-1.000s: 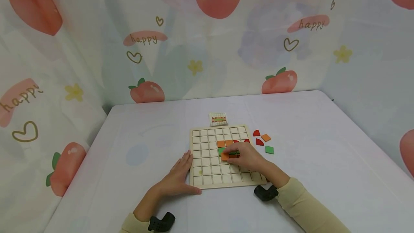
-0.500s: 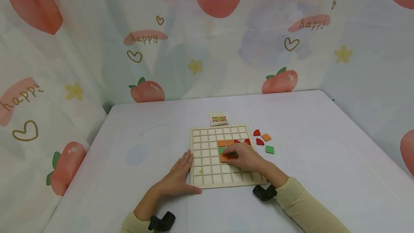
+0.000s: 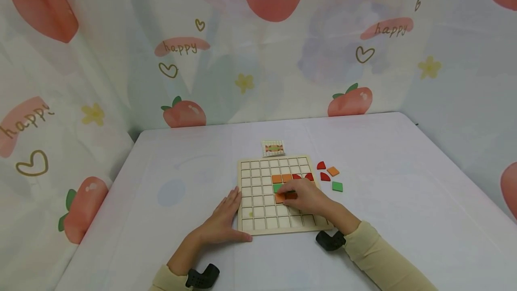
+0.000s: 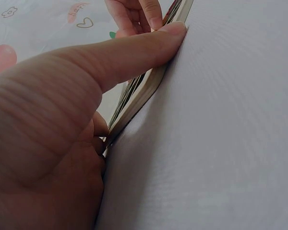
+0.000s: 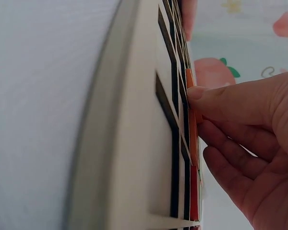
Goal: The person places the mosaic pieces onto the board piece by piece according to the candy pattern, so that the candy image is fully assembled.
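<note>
A wooden grid board point(image 3: 258, 224) lies on the table, part of its cells filled with coloured tiles. My left hand point(image 3: 221, 221) rests against its near left corner, fingers straight along the left side and thumb along the front edge; the left wrist view shows that thumb point(image 4: 149, 45) on the rim. Over the middle of the board, my right hand point(image 3: 308, 197) pinches an orange square tile point(image 3: 279, 198) at a cell just below a green tile point(image 3: 277, 188). In the right wrist view, the thumb point(image 5: 201, 96) presses on orange. Tiles under the right hand are partly hidden.
Right of the board lie two red quarter-round tiles point(image 3: 325, 177), an orange tile point(image 3: 333, 171) and a green tile point(image 3: 337, 186). A pattern card point(image 3: 273, 148) sits behind the board. A patterned curtain point(image 3: 258, 57) hangs beyond the table.
The orange tile has shifted slightly left and toward the person, sitting squarer to its cell, and the right hand moved with it. My left hand stays in place.
</note>
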`<state>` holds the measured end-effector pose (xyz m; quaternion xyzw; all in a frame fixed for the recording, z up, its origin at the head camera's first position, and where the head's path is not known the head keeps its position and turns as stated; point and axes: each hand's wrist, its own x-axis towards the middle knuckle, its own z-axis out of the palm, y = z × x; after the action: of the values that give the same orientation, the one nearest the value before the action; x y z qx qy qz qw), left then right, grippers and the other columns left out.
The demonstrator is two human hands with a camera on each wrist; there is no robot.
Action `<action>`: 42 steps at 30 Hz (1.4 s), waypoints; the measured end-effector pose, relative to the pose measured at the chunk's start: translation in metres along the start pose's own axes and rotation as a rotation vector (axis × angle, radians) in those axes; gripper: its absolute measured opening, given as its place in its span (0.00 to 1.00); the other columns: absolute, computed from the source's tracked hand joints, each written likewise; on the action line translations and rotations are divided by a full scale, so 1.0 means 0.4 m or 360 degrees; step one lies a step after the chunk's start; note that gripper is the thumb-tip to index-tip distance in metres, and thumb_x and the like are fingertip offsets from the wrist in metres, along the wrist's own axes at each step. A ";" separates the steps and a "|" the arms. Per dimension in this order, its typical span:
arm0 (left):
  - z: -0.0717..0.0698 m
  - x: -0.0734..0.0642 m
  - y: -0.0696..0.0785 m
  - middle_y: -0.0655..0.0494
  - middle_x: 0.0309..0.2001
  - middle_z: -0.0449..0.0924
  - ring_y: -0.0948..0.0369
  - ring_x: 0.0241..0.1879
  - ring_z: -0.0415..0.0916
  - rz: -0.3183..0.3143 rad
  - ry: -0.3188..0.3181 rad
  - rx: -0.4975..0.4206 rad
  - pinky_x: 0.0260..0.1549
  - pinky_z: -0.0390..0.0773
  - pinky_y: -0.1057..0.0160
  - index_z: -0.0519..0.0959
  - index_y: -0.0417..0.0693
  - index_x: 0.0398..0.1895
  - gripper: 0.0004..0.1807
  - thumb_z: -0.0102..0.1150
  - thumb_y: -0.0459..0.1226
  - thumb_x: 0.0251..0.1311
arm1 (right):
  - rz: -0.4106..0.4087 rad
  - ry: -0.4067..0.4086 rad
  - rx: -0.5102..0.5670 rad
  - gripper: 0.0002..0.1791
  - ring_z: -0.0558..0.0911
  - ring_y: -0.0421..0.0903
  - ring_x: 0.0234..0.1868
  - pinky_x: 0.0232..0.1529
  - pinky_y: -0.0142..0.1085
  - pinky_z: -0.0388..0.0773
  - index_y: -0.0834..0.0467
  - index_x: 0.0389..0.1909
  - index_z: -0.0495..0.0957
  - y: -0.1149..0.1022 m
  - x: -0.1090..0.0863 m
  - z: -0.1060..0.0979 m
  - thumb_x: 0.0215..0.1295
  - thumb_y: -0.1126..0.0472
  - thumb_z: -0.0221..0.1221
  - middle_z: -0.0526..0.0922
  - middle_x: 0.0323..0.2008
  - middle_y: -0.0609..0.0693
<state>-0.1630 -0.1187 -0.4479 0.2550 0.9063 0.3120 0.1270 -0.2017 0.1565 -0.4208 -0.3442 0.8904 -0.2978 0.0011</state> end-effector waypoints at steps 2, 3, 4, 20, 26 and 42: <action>0.000 0.001 0.000 0.48 0.72 0.33 0.56 0.70 0.29 0.0005 0.0005 0.0005 0.65 0.38 0.53 0.41 0.38 0.71 0.65 0.67 0.61 0.39 | 0.0004 0.0000 0.0000 0.13 0.79 0.46 0.44 0.44 0.39 0.76 0.59 0.39 0.83 -0.001 0.000 0.000 0.51 0.67 0.67 0.82 0.39 0.48; -0.001 0.001 0.000 0.48 0.72 0.33 0.56 0.70 0.30 0.0009 0.0007 0.0006 0.65 0.39 0.53 0.41 0.38 0.71 0.65 0.67 0.61 0.39 | 0.0007 -0.0001 0.0001 0.12 0.79 0.46 0.44 0.44 0.39 0.76 0.59 0.39 0.83 0.000 0.000 0.000 0.51 0.67 0.66 0.82 0.39 0.48; -0.001 0.001 0.000 0.48 0.72 0.33 0.56 0.70 0.30 0.0012 0.0008 0.0008 0.65 0.39 0.52 0.41 0.38 0.71 0.65 0.67 0.61 0.39 | 0.0011 -0.0002 -0.0001 0.12 0.79 0.46 0.44 0.44 0.39 0.76 0.59 0.39 0.83 0.000 0.000 0.000 0.51 0.67 0.66 0.82 0.39 0.48; -0.003 0.004 0.005 0.48 0.72 0.33 0.56 0.70 0.29 -0.0004 0.0005 0.0011 0.65 0.38 0.53 0.41 0.37 0.71 0.65 0.67 0.60 0.39 | 0.0230 0.0071 0.0048 0.14 0.78 0.50 0.47 0.46 0.45 0.75 0.60 0.42 0.82 0.031 -0.012 -0.053 0.52 0.63 0.66 0.82 0.41 0.50; -0.001 0.003 0.008 0.48 0.72 0.33 0.56 0.70 0.29 -0.0010 0.0001 -0.0001 0.65 0.39 0.52 0.41 0.37 0.71 0.65 0.67 0.61 0.39 | 0.0296 0.0107 0.0068 0.14 0.77 0.52 0.46 0.45 0.47 0.75 0.62 0.42 0.82 0.067 -0.043 -0.082 0.52 0.66 0.66 0.82 0.42 0.53; 0.000 0.000 0.001 0.48 0.72 0.31 0.56 0.70 0.28 -0.0004 -0.0011 -0.0005 0.65 0.38 0.53 0.40 0.38 0.71 0.66 0.66 0.62 0.39 | 0.0524 0.0149 0.0041 0.16 0.72 0.48 0.34 0.33 0.37 0.73 0.63 0.45 0.81 0.142 -0.058 -0.127 0.54 0.65 0.65 0.81 0.36 0.51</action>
<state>-0.1629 -0.1182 -0.4476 0.2548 0.9058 0.3123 0.1309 -0.2292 0.2309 -0.4136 -0.1794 0.9300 -0.3207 0.0129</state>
